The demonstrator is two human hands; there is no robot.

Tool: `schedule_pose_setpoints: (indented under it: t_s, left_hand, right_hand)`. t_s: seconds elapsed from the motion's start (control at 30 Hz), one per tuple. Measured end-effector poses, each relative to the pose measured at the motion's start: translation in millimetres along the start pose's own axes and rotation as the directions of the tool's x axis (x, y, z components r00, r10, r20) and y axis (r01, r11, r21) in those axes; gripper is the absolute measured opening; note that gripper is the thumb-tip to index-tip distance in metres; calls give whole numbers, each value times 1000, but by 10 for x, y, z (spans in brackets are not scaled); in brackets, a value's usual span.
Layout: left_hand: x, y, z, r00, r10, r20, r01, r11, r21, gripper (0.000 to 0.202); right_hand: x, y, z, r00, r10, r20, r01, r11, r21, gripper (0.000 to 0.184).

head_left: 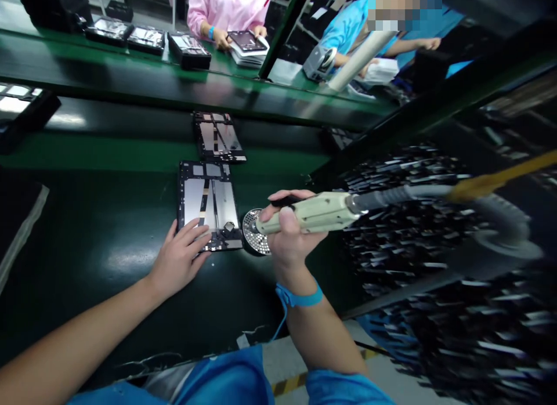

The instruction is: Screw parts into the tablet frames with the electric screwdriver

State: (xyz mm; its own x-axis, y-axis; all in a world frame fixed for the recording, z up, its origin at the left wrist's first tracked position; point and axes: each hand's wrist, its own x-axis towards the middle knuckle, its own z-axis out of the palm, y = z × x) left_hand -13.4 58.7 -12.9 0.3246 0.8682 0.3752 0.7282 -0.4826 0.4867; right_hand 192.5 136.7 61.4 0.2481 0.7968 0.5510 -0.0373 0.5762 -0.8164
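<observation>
My left hand point(179, 259) lies on the lower left corner of an opened tablet point(225, 199), its fingers stretched over the silver battery area and dark lower edge. The tablet is flat on the dark green bench, its inner parts and ribbon cables facing up. To the right, my right hand point(290, 239) is wrapped round a pale green electric screwdriver point(326, 212) with a grey cable. Its nose points left above a round screw tray point(255, 242) with a perforated metal top, partly hidden by the hand. I cannot tell whether the tip touches the tray.
A second opened tablet point(224, 137) lies just behind the first. Black trays point(189, 50) with devices line the far bench. Two co-workers are across from me, one in a pink sleeve point(199, 13). At right stands a dark bristly mass point(400, 231), blurred, with a cable point(430, 191) hanging before it.
</observation>
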Motion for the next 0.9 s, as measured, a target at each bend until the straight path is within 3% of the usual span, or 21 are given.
schedule_pose_setpoints:
  t_s: [0.13, 0.27, 0.9]
  left_hand:
    - [-5, -5, 5, 1000, 2, 0, -2, 1000, 13, 30]
    - [-12, -17, 17, 1000, -1, -5, 1, 1000, 14, 30]
    - [-13, -22, 23, 1000, 6, 1, -6, 999, 32, 30]
  right_hand:
    - [116, 195, -161, 998, 9, -67, -14, 997, -80, 20]
    - [105, 310, -157, 997, 53, -63, -59, 993, -104, 19]
    - [64, 322, -100, 993, 103, -61, -108, 989, -96, 21]
